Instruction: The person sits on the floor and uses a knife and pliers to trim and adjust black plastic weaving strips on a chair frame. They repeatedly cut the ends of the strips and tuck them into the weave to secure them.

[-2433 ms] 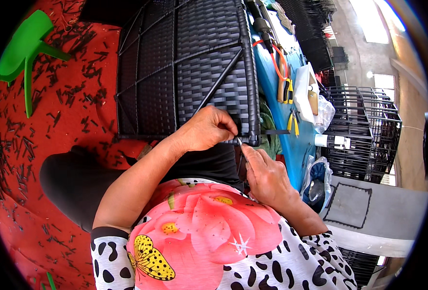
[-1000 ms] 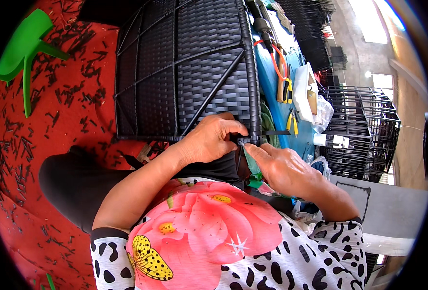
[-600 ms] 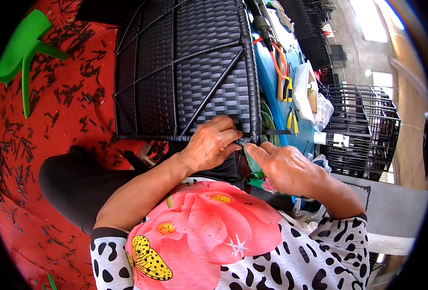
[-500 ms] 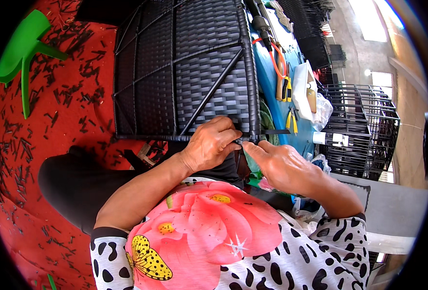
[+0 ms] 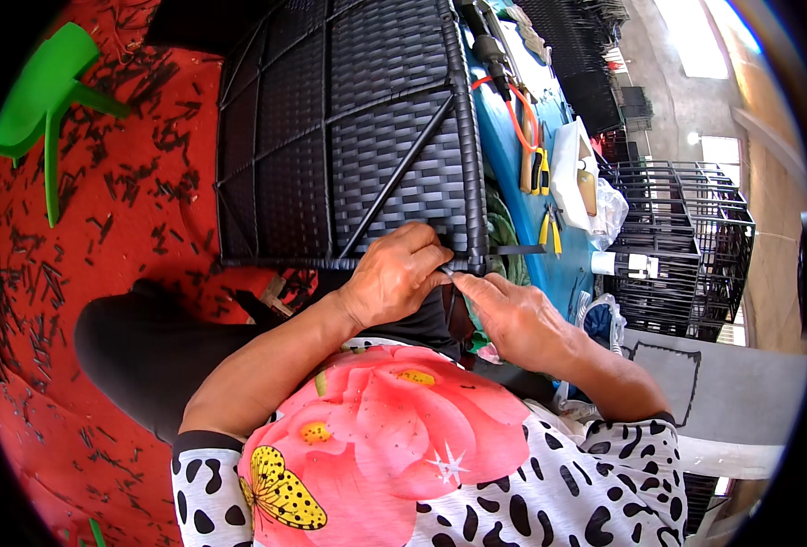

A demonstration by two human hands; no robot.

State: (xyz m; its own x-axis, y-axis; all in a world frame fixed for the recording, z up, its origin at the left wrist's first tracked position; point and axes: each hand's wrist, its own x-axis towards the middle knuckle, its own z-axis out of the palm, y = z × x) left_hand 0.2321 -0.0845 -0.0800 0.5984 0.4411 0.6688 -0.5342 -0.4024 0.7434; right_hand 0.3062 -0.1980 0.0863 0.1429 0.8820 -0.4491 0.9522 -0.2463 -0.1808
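A black woven rattan panel (image 5: 394,173) on a frame with diagonal and cross bars stands in front of me. My left hand (image 5: 399,276) is closed at its near right corner, fingertips pinching the end of a thin dark rattan strip (image 5: 448,271) by the edge. Closing in from the right, my right hand (image 5: 516,319) has thumb and index finger pressed on that same small end, so the fingertips of both hands meet. Another dark strip tail (image 5: 519,249) sticks out rightward from the corner. The fingers partly hide the strip.
A blue work surface (image 5: 536,237) on the right holds yellow-handled pliers (image 5: 551,228), cutters (image 5: 539,170), a power tool (image 5: 492,50) and a white tray (image 5: 569,169). Black frames (image 5: 677,246) stand beyond. At left, a green plastic chair (image 5: 43,100) stands on red flooring (image 5: 139,383) littered with strip scraps.
My right hand and forearm have drawn slightly left and down, with the elbow closer in. My left hand stays almost in place at the corner, and the panel has barely shifted.
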